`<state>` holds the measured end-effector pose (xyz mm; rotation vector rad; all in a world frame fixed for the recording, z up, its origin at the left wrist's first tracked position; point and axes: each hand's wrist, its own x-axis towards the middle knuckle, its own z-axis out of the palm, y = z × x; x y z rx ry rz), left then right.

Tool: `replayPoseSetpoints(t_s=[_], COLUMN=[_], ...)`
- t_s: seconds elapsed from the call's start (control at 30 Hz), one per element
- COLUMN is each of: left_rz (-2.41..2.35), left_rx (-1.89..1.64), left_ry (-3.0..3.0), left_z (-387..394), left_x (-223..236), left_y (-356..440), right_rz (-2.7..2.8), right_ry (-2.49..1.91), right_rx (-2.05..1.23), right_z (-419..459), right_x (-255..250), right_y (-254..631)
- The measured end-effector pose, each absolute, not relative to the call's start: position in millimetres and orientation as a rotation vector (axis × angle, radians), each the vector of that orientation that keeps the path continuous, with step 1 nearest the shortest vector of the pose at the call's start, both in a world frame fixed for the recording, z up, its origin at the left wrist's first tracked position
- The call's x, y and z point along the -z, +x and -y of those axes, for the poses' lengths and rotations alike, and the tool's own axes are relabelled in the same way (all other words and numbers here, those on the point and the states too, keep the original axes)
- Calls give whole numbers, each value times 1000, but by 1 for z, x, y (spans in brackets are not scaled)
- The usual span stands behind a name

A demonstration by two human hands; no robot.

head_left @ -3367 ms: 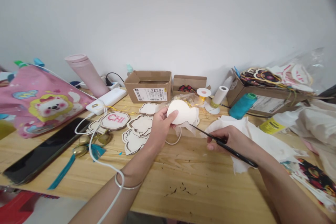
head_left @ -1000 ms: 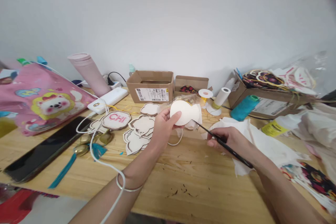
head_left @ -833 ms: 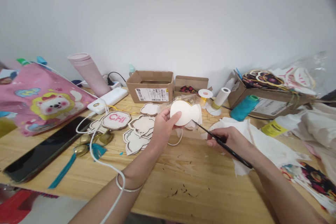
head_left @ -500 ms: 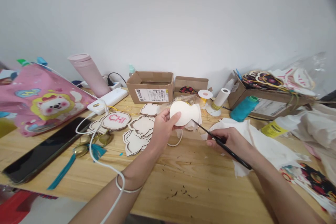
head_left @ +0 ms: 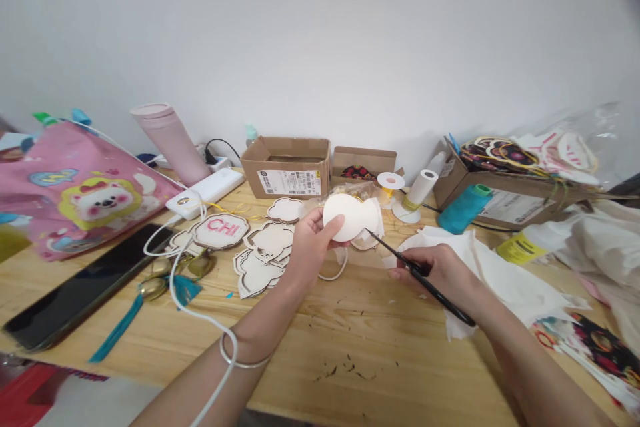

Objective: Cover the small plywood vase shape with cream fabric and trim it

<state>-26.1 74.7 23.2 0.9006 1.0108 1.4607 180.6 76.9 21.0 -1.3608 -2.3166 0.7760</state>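
My left hand (head_left: 316,235) is closed on a cream gourd-shaped piece (head_left: 350,217), the thumb lying flat on its face. Thin white cloth shows along the piece's right and lower edges. In my right hand (head_left: 434,273) are black scissors (head_left: 394,251), their handles running back under the palm. The scissors' tip meets the cloth at the lower right edge of the piece; whether the blades are apart is too fine to tell. White cloth (head_left: 480,267) lies on the table beside my right hand. Several wooden cut-out shapes (head_left: 265,257) are piled left of my left hand.
Cardboard boxes (head_left: 287,167) stand along the wall, one at right (head_left: 505,197) heaped with pieces. Nearby are a teal thread cone (head_left: 465,208), a white roll (head_left: 421,188) and a bottle (head_left: 533,240). At left are a phone (head_left: 85,287), power bank (head_left: 205,192), pink tumbler (head_left: 170,143) and white cable (head_left: 200,317).
The loose flap of cloth under the piece, seen earliest, no longer hangs there. The view shifted slightly, and the piece tilted a little. Both hands keep their holds.
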Motion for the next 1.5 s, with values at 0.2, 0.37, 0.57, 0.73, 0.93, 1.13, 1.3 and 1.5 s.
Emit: replayPoseSetpoints(t_s=[0.2,0.37,0.57,0.73,0.93,1.13,1.3,1.5], left_rz=[-1006,-1005,-973,-968,-981,-1014,-1005,-1013], left_rx=[-1462,-1467,-1480,-1484,-1468,-1462,-1467,-1463], left_ry=[897,896,902,901,895,883,896,897], left_z=[-75,-75,-74,-74,-73,-72,-74,-74], left_x=[-23,-25,-24,-23,-25,-27,-26,-25], left_y=[-26,-26,-27,-28,-27,-26,-26,-26], right_rz=[2330,2344,2345,2328,2342,2359,2366,2375], right_ry=[-1358,-1308,-1301,-1296,-1340,-1363,-1354,-1357], right_rx=[-696,-749,-819,-849,-737,-623,-569,-555], right_z=[-77,-76,-75,-75,-77,-77,-76,-76], right_x=[-25,-27,-29,-27,-24,-25,-26,-26], right_y=[181,183,183,180,180,181,180,181])
